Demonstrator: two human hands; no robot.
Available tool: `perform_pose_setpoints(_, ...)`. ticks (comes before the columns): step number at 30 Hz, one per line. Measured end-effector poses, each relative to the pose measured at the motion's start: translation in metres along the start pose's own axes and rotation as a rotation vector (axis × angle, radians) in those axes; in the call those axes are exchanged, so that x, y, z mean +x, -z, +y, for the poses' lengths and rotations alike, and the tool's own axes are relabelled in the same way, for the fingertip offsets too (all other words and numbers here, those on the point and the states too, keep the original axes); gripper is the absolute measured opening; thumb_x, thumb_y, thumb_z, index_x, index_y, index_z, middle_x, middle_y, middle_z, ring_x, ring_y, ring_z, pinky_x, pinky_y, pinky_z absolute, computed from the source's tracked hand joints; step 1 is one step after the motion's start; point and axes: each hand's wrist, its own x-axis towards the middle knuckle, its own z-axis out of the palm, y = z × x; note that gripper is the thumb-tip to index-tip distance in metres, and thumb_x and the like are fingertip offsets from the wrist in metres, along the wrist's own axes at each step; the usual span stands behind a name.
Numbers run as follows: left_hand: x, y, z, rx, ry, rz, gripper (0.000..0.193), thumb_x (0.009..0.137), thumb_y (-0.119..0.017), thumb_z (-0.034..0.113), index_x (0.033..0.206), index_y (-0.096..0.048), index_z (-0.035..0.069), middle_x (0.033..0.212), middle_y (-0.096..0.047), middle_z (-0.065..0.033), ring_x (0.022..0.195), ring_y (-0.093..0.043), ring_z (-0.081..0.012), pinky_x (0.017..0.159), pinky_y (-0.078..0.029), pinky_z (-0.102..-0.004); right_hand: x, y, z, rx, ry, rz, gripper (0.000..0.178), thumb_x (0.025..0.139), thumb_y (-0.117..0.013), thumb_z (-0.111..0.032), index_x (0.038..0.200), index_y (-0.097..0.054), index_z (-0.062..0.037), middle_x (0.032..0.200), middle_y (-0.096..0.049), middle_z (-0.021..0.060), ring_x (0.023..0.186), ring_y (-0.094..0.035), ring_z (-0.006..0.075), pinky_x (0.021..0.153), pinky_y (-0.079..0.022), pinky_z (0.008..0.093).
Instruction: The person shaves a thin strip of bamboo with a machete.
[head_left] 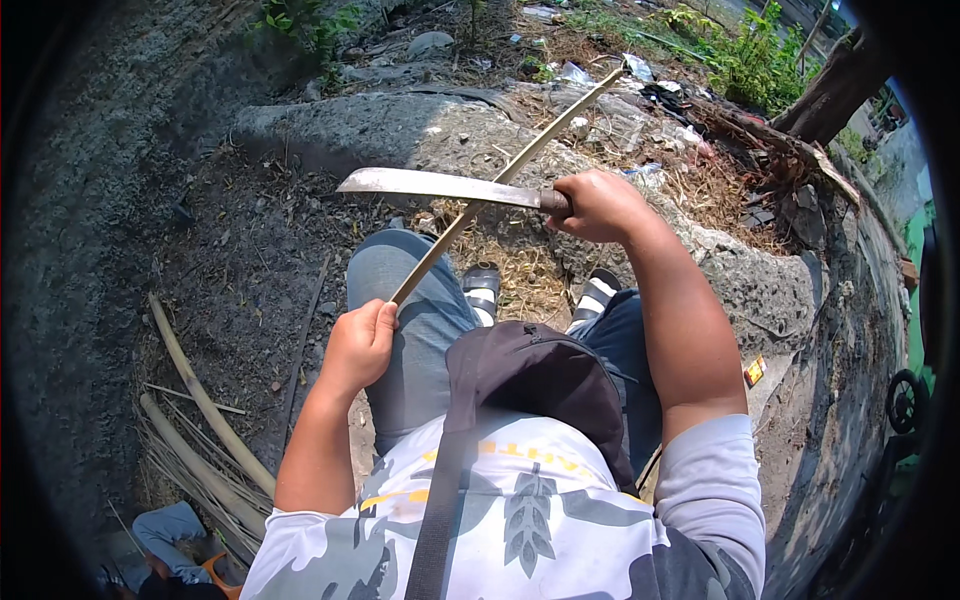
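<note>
My right hand is closed round the dark handle of a machete. Its long, slightly curved blade points left and lies across a thin wooden strip, looking in contact with it. The near end of that strip is in my left hand, fingers wrapped round it with the thumb on top, over my left thigh. From there the strip slants up and away to the right, its far end above the littered ground. Whether the blade's edge has cut into the strip I cannot tell.
A low, rough concrete ledge runs in front of my feet. Wood shavings lie between my sandals. Several long stalks are piled at the lower left, near another person's leg. A tree trunk leans at the upper right.
</note>
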Motion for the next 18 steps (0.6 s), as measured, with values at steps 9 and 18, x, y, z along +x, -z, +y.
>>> perform_pose_setpoints(9,0.001,-0.002,0.0,0.03,-0.04,0.004,0.04,0.109,-0.051,0.029,0.087,-0.065,-0.002,0.073,-0.066,-0.0216,0.068,-0.065,-0.0393,0.065,-0.05,-0.0443,0.002,-0.002,0.06,0.247,-0.29,-0.024,0.037,0.084,-0.08,-0.034,0.111,-0.074,-0.0088,0.103,-0.076,0.0176,0.098,-0.072,0.033,0.087,-0.055,0.045)
perform_pose_setpoints(18,-0.001,0.005,-0.001,0.03,-0.004,-0.023,0.038,0.109,-0.052,0.027,0.089,-0.065,-0.002,0.073,-0.066,-0.0195,0.067,-0.065,-0.0343,0.065,-0.049,-0.0414,-0.004,0.015,0.02,0.097,-0.133,-0.134,0.033,0.081,-0.078,-0.029,0.108,-0.075,-0.0112,0.099,-0.076,0.0153,0.098,-0.072,0.0331,0.086,-0.055,0.0452)
